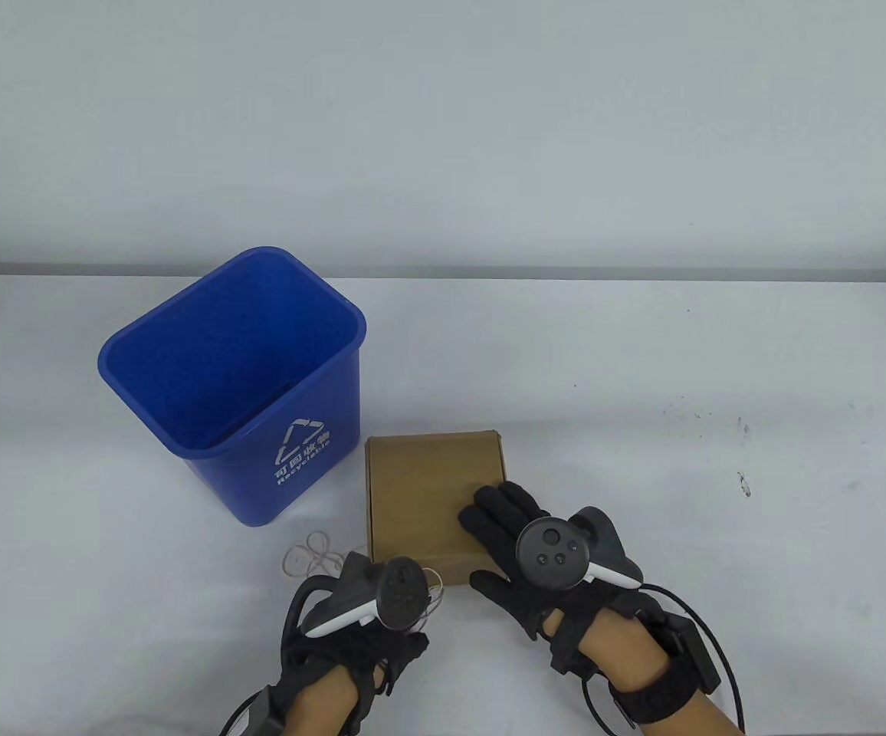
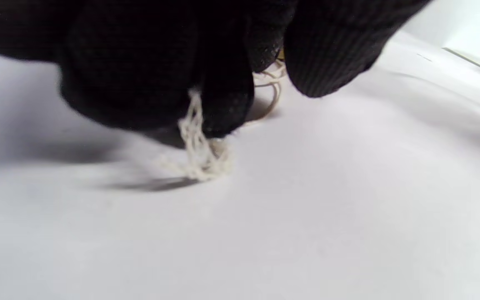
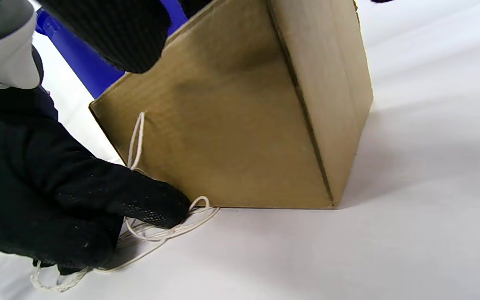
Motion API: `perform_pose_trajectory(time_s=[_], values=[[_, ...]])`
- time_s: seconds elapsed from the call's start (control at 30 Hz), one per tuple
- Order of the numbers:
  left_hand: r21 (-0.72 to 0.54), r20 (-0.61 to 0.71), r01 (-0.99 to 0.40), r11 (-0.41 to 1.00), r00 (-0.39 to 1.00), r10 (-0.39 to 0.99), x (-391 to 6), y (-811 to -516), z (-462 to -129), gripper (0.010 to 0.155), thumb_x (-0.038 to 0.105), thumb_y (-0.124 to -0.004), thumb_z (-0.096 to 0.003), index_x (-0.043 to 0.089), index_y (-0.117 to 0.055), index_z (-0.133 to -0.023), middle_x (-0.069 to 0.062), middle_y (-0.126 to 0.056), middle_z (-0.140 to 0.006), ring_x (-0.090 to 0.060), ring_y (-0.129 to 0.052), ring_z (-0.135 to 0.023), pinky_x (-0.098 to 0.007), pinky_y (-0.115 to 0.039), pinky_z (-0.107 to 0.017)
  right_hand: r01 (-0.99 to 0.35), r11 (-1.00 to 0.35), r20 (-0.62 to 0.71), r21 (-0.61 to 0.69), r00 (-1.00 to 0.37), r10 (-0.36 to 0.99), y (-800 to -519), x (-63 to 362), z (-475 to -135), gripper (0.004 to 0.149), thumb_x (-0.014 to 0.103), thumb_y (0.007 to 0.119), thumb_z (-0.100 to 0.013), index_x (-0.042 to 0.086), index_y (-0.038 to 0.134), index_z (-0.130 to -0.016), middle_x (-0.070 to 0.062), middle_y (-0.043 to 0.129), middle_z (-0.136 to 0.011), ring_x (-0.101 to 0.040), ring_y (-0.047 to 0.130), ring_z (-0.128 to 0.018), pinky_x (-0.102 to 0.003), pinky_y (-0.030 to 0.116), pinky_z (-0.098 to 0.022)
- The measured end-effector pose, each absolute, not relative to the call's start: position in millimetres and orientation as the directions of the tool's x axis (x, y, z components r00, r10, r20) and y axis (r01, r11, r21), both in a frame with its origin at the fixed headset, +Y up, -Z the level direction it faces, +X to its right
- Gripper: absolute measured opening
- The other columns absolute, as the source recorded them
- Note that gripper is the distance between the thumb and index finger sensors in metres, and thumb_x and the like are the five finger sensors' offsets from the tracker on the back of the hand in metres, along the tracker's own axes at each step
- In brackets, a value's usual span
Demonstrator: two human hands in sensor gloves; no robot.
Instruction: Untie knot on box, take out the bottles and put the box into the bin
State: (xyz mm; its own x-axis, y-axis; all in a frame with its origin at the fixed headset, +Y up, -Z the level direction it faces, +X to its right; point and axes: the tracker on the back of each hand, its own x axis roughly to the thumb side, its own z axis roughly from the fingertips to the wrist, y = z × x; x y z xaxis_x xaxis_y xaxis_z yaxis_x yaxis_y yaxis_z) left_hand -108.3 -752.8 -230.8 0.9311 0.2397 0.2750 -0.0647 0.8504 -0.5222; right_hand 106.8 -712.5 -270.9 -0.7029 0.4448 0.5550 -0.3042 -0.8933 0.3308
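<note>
- The cardboard box [image 1: 431,502] sits closed at lower centre of the table view, just right of the blue bin [image 1: 240,383], which stands open at centre left.
- The string [image 1: 313,553] lies in loose loops on the table [image 1: 719,368] at the box's lower-left corner. No cord crosses the lid in the table view, so the knot appears undone. The right wrist view shows one strand touching the box's near face.
- The left hand [image 1: 370,613], at the bottom of the frame, has its fingers [image 2: 223,96] curled together and clamped on a bundle of string, as the left wrist view shows.
- The right hand [image 1: 543,552] rests on the box's lower-right corner, fingers fairly straight and lying on the lid, thumb down by the near edge. It grips nothing.
- Step in hand, as judged: clear the string from the box.
- Draw the string toward the lower left, low along the table, until no strand touches the cardboard.
- Maintain downward pressure with the right hand so the box does not slide or tip toward the bin.
- Set the string well apart from the box before opening the lid; a trailing loop may snag a flap.
- No bottles are visible; presumably they are inside the box.
</note>
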Motion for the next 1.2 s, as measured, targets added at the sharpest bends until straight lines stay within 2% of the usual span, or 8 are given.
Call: perform_pose_trajectory(time_s=[0.17, 0.27, 0.6, 0.73, 0.9, 1.2], values=[[-0.559, 0.156, -0.156, 0.814, 0.945, 0.288, -131, -752, -235, 0.061, 0.046, -0.080, -0.0505, 0.031, -0.063, -0.107, -0.009, -0.098, -0.064, -0.031, -0.100, -0.033, -0.047, -0.086, -0.030, -0.304, -0.902, 0.553, 0.307, -0.714, 0.429, -713, 111, -274, 0.071, 0.044, 0.069, -0.051, 0.020, 0.033, -0.108, -0.002, 0.016, -0.113, -0.038, 0.016, -0.103, -0.068, 0.037, -0.066], [-0.541, 0.145, -0.158, 0.826, 0.950, 0.277, -138, -751, -237, 0.059, 0.046, -0.081, -0.0501, 0.031, -0.065, -0.106, -0.009, -0.099, -0.064, -0.030, -0.100, -0.032, -0.046, -0.086, -0.030, -0.294, -0.897, 0.553, 0.332, -0.710, 0.437, -719, 113, -275, 0.074, 0.044, 0.069, -0.051, 0.022, 0.026, -0.108, 0.000, 0.010, -0.111, -0.035, 0.010, -0.102, -0.067, 0.035, -0.067], [-0.521, 0.041, -0.187, 0.832, 0.969, 0.244, -154, -749, -240, 0.064, 0.045, -0.082, -0.0495, 0.023, -0.063, -0.107, -0.009, -0.098, -0.065, -0.031, -0.101, -0.033, -0.046, -0.086, -0.030, -0.274, -0.915, 0.546, 0.297, -0.737, 0.398, -727, 129, -272, 0.079, 0.044, 0.068, -0.050, 0.026, 0.015, -0.105, 0.003, -0.001, -0.109, -0.033, 0.004, -0.101, -0.067, 0.033, -0.068], [-0.516, 0.000, -0.217, 0.829, 0.967, 0.253, -161, -749, -244, 0.064, 0.044, -0.082, -0.0494, 0.022, -0.063, -0.107, -0.009, -0.098, -0.065, -0.031, -0.101, -0.033, -0.046, -0.086, -0.030, -0.339, -0.891, 0.540, 0.301, -0.709, 0.452, -729, 136, -272, 0.077, 0.043, 0.068, -0.051, 0.026, 0.018, -0.106, 0.003, 0.002, -0.110, -0.033, 0.007, -0.102, -0.068, 0.034, -0.067], [-0.492, -0.059, -0.233, 0.839, 0.970, 0.235, -174, -749, -247, 0.064, 0.038, -0.085, -0.0474, 0.020, -0.064, -0.105, -0.008, -0.098, -0.064, -0.028, -0.101, -0.034, -0.044, -0.087, -0.030, -0.315, -0.905, 0.550, 0.286, -0.720, 0.424, -727, 135, -271, 0.076, 0.044, 0.068, -0.051, 0.026, 0.018, -0.106, 0.002, 0.003, -0.110, -0.034, 0.008, -0.102, -0.068, 0.034, -0.067], [-0.451, -0.134, -0.251, 0.857, 0.968, 0.214, -196, -742, -249, 0.068, 0.032, -0.089, -0.0470, 0.017, -0.060, -0.107, -0.008, -0.095, -0.073, -0.030, -0.103, -0.042, -0.045, -0.088, -0.033, -0.273, -0.920, 0.584, 0.279, -0.713, 0.389, -727, 133, -272, 0.074, 0.045, 0.067, -0.051, 0.024, 0.023, -0.107, 0.001, 0.006, -0.111, -0.034, 0.007, -0.102, -0.069, 0.032, -0.067]])
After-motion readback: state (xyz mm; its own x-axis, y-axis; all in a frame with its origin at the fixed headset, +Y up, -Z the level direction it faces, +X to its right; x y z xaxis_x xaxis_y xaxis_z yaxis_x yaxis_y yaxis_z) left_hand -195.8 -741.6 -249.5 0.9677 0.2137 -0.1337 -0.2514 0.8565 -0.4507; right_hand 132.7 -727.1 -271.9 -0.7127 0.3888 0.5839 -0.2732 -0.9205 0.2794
